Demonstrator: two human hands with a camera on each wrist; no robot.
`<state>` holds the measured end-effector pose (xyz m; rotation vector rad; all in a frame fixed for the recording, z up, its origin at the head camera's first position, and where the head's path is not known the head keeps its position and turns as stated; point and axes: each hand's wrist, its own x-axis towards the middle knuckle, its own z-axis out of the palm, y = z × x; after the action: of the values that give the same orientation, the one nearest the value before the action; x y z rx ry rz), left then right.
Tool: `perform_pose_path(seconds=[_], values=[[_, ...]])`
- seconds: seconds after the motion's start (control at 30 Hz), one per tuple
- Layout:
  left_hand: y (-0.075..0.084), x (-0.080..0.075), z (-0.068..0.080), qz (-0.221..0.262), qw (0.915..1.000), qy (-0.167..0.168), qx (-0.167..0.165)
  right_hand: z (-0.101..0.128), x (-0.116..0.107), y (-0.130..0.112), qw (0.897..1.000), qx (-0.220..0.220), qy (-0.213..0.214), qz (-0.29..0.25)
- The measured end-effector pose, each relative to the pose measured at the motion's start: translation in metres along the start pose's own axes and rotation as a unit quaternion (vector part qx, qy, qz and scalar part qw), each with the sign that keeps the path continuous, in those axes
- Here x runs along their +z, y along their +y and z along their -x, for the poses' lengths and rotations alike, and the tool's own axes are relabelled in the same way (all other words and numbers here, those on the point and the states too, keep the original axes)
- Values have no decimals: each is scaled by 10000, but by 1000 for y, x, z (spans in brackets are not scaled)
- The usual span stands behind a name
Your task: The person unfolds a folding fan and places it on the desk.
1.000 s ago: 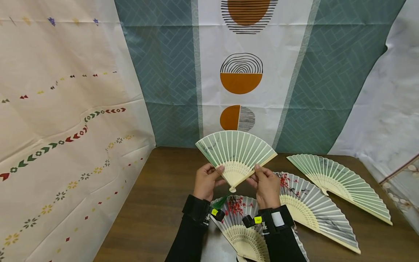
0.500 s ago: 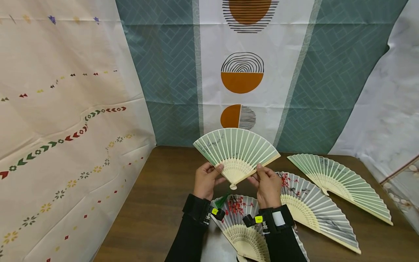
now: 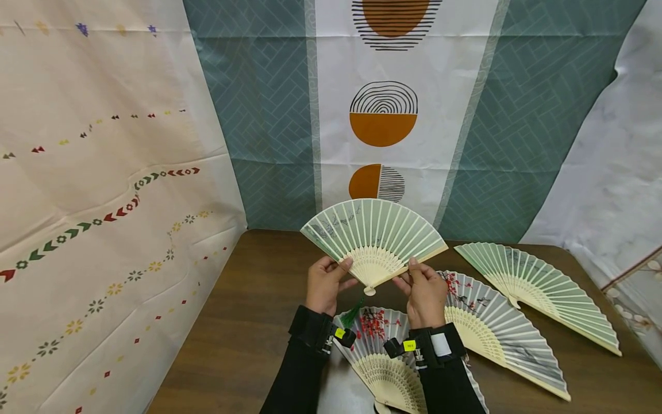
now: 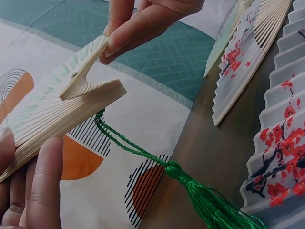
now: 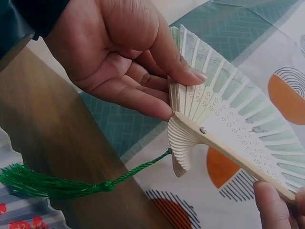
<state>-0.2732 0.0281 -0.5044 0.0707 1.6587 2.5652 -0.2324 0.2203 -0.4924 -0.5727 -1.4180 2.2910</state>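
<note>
Both hands hold a pale green folding fan (image 3: 373, 234) spread above the table, ribs facing me. My left hand (image 3: 331, 277) pinches its left outer rib, thumb on top. My right hand (image 3: 416, 278) pinches the right outer rib. The left wrist view shows the right hand's fingers (image 4: 143, 24) on the wooden guard near the pivot (image 4: 74, 76), with the left hand's fingers (image 4: 38, 191) under the sticks. The right wrist view shows the left hand (image 5: 119, 62) gripping the fan (image 5: 224, 109). A green tassel (image 3: 354, 313) hangs from the pivot on a cord.
Three more open fans lie on the brown table (image 3: 243, 322): a red-blossom one (image 3: 374, 351) under my wrists, another blossom one (image 3: 493, 328) to the right, and a green one (image 3: 538, 287) at far right. Patterned cloth backdrops (image 3: 383, 115) stand close behind and to the left.
The green fan has spread wider between my hands and risen slightly; its right edge has swung further down to the right.
</note>
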Motion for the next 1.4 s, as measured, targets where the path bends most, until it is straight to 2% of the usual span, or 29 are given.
perform_pose_path(seconds=[0.4,0.8,1.4], values=[[1,1,0,248,9996,102,35,-1,0,1,9999,-18,166,-35],[1,1,-2,270,9994,212,56,-1,-1,1,9997,-109,200,-98],[1,1,-2,361,9992,170,84,-1,-2,0,9994,-136,300,-144]])
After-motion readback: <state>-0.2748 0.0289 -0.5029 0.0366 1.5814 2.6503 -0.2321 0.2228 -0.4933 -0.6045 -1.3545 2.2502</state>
